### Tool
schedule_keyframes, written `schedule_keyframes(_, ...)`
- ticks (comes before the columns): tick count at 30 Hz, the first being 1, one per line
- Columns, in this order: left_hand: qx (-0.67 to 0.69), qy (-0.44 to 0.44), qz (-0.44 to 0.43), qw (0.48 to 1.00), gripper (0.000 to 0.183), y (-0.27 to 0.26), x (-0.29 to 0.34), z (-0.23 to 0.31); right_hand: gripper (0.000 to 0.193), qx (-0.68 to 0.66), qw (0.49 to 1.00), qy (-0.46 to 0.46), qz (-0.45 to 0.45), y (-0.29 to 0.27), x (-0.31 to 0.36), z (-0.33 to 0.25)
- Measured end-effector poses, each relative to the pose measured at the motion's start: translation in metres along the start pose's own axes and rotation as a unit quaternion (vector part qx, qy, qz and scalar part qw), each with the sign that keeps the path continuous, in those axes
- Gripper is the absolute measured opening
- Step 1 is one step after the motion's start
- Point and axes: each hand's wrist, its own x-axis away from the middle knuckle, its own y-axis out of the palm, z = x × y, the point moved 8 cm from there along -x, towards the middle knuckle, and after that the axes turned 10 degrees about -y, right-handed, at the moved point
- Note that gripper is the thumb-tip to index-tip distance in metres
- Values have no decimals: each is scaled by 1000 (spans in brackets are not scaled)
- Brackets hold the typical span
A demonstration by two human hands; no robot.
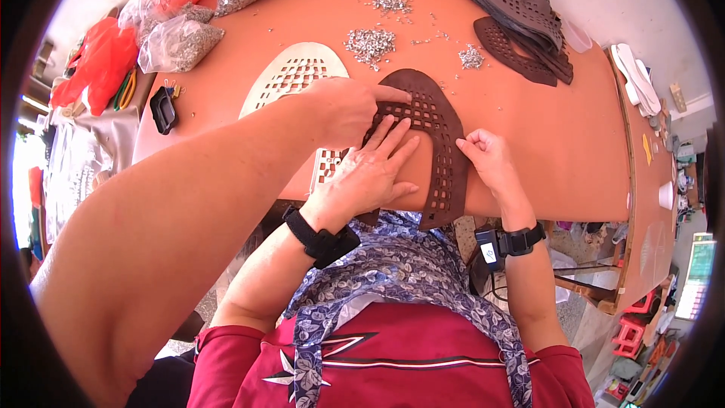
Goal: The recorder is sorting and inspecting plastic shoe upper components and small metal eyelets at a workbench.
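Closest in, the left hand (370,174) (black band on its wrist) lies open and flat, palm down, fingers spread over the lower left part of a brown perforated cutout (432,132). The right hand (489,157) sits at the cutout's right edge, its fingers curled and pinching that edge. The cutout is a horseshoe-shaped lattice piece lying flat on the orange surface (574,143), its open end hanging slightly over the near rim in front of the person.

A second person's hand (343,106) comes in from the left on a large bare arm, index finger stretched out and pressing the top left of the cutout. Just beside it to the left, partly under that hand, lies a cream lattice piece (291,75).

Farther back, small heaps of silver metal bits (370,41) are scattered, with a stack of dark brown perforated pieces (521,11) at the far right and clear bags of metal bits (177,41) at the far left.
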Motion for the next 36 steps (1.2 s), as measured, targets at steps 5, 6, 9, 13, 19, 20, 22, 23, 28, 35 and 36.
schedule_keyframes(5, -7, 3, 3, 1000, 67, -2, -1, 1, 23, 11, 1000, 8, 1, -1, 0, 2)
schedule_keyframes(6, -5, -3, -11, 1000, 69, 0, -2, 1, 23, 14, 1000, 10, 2, -1, 0, 1)
schedule_keyframes(9, 2, -11, -29, 1000, 71, 3, -3, -1, 24, 17, 1000, 9, 3, -1, 1, 1)
schedule_keyframes(13, -7, -12, -30, 999, 71, 2, -2, 0, 23, 14, 1000, 2, 0, 0, 0, 4)
schedule_keyframes(19, 4, -7, -16, 1000, 71, 3, -1, 0, 22, -11, 1000, -4, -3, 1, 0, 0)
schedule_keyframes(20, 4, -7, -15, 1000, 71, 3, -1, 0, 22, -11, 1000, -5, -3, 1, 1, 0)
schedule_keyframes(22, 2, -3, -14, 1000, 71, 2, -1, 0, 22, 1, 1000, -9, 4, 0, 1, -1)
schedule_keyframes(23, 2, -4, -14, 1000, 71, 2, -1, 0, 22, 0, 1000, -10, 3, 0, 0, 1)
schedule_keyframes(28, 4, -4, -10, 1000, 71, 3, -2, -1, 21, -7, 1000, 6, -1, 1, 0, 1)
schedule_keyframes(35, -4, -7, -9, 1000, 71, 3, -1, -1, 21, 5, 1000, 9, -3, 0, 1, -2)
schedule_keyframes(36, -2, -7, -8, 1000, 71, 4, -1, -1, 21, 3, 1000, 1, 0, 0, 1, 1)
